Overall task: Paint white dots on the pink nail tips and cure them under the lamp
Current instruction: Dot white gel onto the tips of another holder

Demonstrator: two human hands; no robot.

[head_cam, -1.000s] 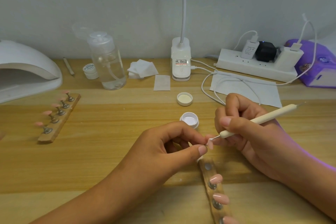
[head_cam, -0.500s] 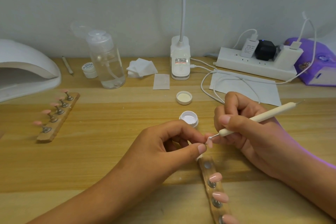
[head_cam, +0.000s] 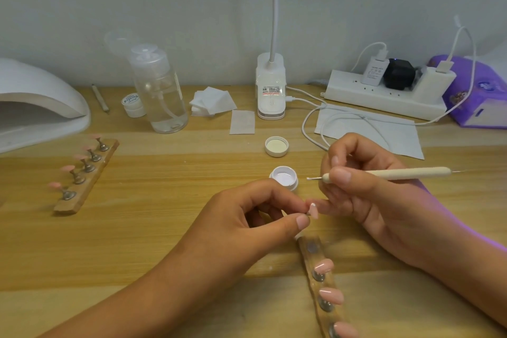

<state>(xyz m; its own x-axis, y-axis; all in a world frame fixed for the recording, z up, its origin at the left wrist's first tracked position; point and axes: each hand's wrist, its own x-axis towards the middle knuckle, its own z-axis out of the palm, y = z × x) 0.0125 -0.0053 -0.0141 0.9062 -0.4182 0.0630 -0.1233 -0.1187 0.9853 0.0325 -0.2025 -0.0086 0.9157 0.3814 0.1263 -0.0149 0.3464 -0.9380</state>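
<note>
Pinches with left hand point(head_cam: 247, 217) a pink nail tip point(head_cam: 313, 211), held between thumb and forefinger just above the near end of a wooden holder strip point(head_cam: 308, 258). Shows one white dot at the tip's upper end. Grips with right hand point(head_cam: 365, 189) a dotting pen point(head_cam: 389, 174), fingers curled round the shaft near the working end, point raised clear of the nail tip and aimed left at an open pot point(head_cam: 284, 177) of white paint (pot just beyond both hands). Notes its lid point(head_cam: 277, 146) lying inside-up a little farther back. Counts three more pink tips on the near strip and five on a second strip point(head_cam: 82, 195) at far left, beside a white curing lamp point(head_cam: 35, 107). Lists along the back edge of the pale wooden table point(head_cam: 164, 200): clear pump bottle point(head_cam: 162, 96), small jar point(head_cam: 133, 105), cotton pads point(head_cam: 212, 100), desk-lamp base point(head_cam: 271, 88), paper sheet point(head_cam: 384, 132) under loose cable, power strip point(head_cam: 381, 99) with three plugs, purple tissue pack point(head_cam: 477, 96). Records a plain grey-white wall point(head_cam: 192, 8) behind.
</note>
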